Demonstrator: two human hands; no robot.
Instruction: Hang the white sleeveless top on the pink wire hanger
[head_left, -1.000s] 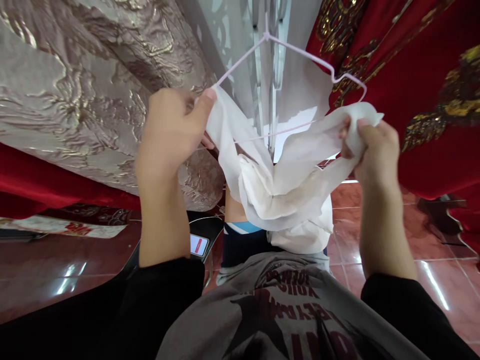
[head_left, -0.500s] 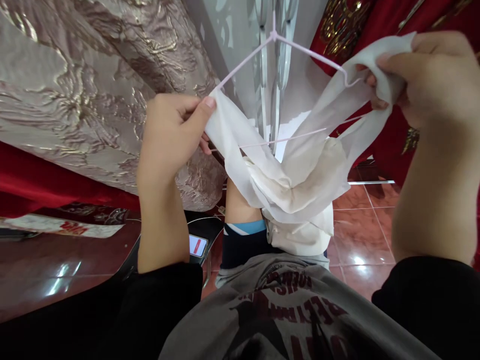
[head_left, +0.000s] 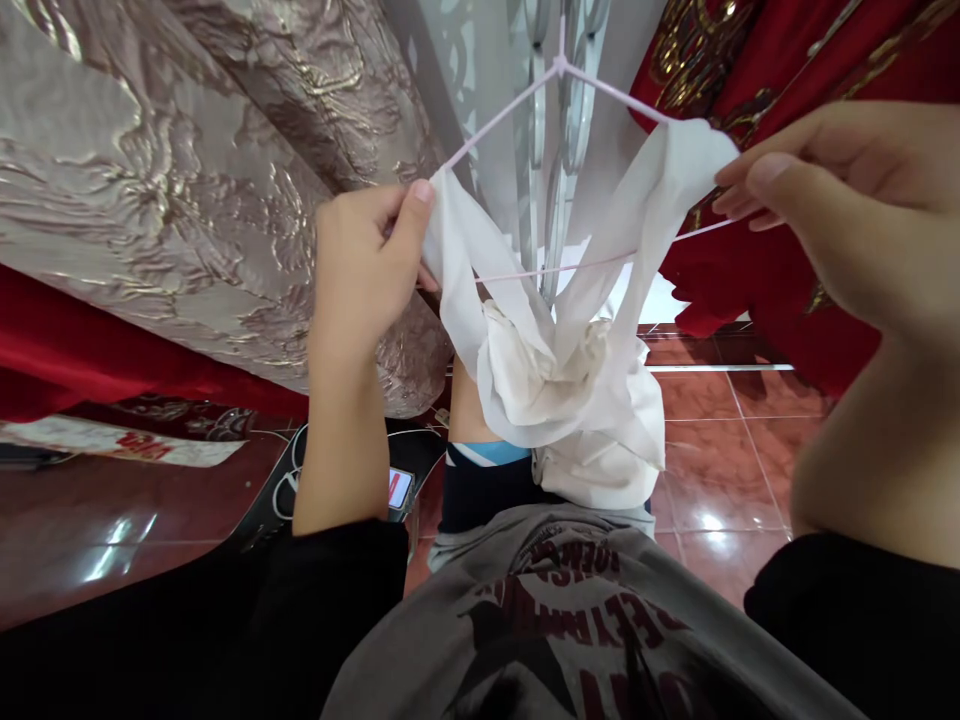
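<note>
A pale pink wire hanger (head_left: 517, 105) hangs in front of me at the top middle. A white garment (head_left: 555, 370) droops from both its shoulders. My left hand (head_left: 367, 270) is closed, pinching the garment's left strap against the hanger's left end. My right hand (head_left: 847, 200) is at the right, thumb and fingertips pinching the right strap at the hanger's right end. The garment's bunched middle sags below the hanger's bottom bar.
Gold-brown embossed curtain fabric (head_left: 187, 170) fills the upper left. Red cloth with gold embroidery (head_left: 765, 60) hangs at the upper right. A glossy red tiled floor (head_left: 712, 420) lies below. A phone (head_left: 400, 487) and cables lie low at the left.
My right hand has risen and pulled the right strap up and over the hanger's right shoulder. The left hand has kept its pinch at the left end.
</note>
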